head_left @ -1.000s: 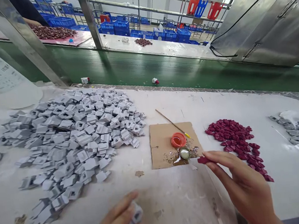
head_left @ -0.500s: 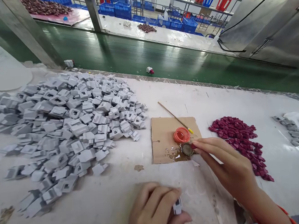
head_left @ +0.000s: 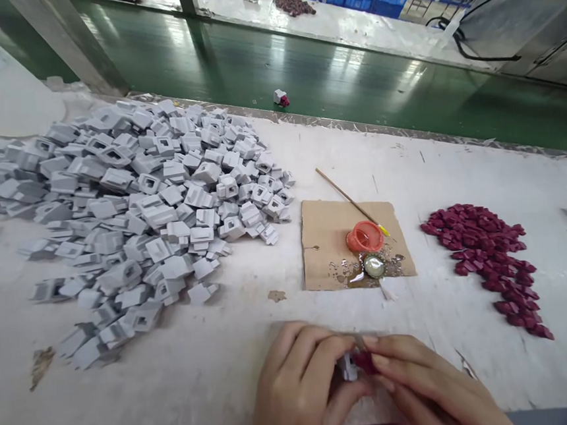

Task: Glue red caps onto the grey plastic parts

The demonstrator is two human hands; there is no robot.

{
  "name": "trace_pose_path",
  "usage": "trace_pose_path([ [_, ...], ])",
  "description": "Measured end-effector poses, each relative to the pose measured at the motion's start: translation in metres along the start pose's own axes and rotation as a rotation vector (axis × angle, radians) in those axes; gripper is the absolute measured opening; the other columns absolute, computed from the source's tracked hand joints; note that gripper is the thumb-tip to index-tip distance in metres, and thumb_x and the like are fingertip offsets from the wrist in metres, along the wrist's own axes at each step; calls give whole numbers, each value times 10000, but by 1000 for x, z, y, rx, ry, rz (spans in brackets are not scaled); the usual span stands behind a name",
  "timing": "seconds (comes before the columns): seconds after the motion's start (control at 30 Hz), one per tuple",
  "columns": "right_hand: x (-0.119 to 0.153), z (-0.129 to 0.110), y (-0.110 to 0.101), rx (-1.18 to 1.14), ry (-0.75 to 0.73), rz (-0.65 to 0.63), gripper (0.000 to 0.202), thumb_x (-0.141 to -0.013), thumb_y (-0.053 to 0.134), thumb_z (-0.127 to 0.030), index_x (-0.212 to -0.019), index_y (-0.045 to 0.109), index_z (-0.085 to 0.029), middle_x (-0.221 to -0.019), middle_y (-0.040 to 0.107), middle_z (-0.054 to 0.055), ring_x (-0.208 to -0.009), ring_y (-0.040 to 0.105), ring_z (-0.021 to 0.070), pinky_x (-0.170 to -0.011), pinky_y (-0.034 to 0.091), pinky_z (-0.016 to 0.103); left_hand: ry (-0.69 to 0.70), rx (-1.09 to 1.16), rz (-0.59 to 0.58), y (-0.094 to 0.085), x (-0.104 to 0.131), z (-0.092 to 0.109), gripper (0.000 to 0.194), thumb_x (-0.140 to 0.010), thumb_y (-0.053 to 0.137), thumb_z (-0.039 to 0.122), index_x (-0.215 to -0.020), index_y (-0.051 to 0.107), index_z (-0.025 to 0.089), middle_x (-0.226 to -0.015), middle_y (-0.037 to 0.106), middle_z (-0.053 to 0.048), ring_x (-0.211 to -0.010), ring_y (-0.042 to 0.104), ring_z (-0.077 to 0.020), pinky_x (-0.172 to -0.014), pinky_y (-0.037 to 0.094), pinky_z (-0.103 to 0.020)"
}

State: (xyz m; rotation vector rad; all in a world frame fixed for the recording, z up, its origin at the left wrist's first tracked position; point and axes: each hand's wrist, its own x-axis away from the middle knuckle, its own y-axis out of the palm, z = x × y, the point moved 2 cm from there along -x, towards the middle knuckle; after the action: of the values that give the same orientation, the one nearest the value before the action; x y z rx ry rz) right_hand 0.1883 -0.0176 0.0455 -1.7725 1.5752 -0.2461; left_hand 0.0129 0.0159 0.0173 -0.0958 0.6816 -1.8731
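My left hand is closed around a small grey plastic part near the front edge of the table. Between the fingertips of my right hand is a dark red plastic piece, held against the grey part's right side; fingers hide how far the two fit together. Beyond the hands lies a cardboard square. On it stand a red cup and a bottle cap with liquid in it, wet spots around them. A thin brush rests across the cardboard's far edge.
A large heap of grey parts covers the left of the table. Dark red pieces are piled at the right. Behind the table runs a green conveyor belt, carrying one grey-and-red assembled part. A metal post rises at the left.
My right hand has come from the bottle cap back to my left hand, bringing the dark red piece against the grey part. The view has tilted downward.
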Motion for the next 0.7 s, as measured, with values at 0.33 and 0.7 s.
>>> trace_pose_path([
  [0.33, 0, 1, -1, -2, -52, -81, 283, -926, 576, -103, -1187, 630, -200, -1142, 675, 54, -1069, 644, 156, -938, 543, 207, 5, 20, -4, -1, -2, -1, 247, -824, 718, 230, -1046, 623, 179, -922, 680, -13, -866, 568, -163, -786, 505, -259],
  [0.7, 7, 6, 10, 123, -215, -209, 381, -987, 411, -78, -1359, 488, -115, -1292, 589, 105, -1230, 538, 190, -1014, 510, 293, 49, -46, -18, -7, -3, -2, 129, -894, 626, 230, -1015, 625, 185, -921, 706, -27, -855, 624, -151, -791, 542, -232],
])
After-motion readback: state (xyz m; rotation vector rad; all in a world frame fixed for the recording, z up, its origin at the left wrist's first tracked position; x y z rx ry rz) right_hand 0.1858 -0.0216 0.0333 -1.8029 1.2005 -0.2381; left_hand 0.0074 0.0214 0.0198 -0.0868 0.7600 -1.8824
